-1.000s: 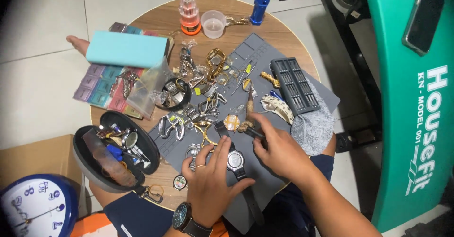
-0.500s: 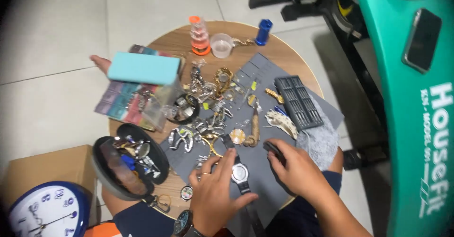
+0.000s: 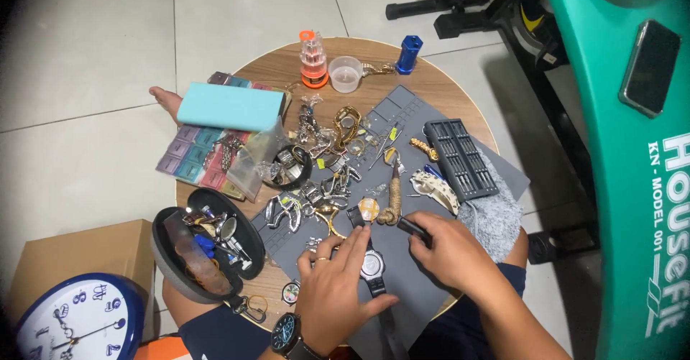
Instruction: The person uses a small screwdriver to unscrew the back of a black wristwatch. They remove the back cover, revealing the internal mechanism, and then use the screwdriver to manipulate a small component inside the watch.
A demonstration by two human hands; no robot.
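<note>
Head view: our left hand (image 3: 336, 288) pins a black wristwatch (image 3: 371, 265) flat to the grey mat (image 3: 402, 274); right hand (image 3: 449, 252) clenches a small black tool (image 3: 414, 230).

A home, with a small watch-fixing corner on the floor

White floor tiles (image 3: 108, 37), a green exercise bike (image 3: 618, 151) at 3 o'clock, a low round wooden table (image 3: 438, 90) covered in watch parts, and a blue wall clock (image 3: 68, 324) at 8 o'clock.
</note>
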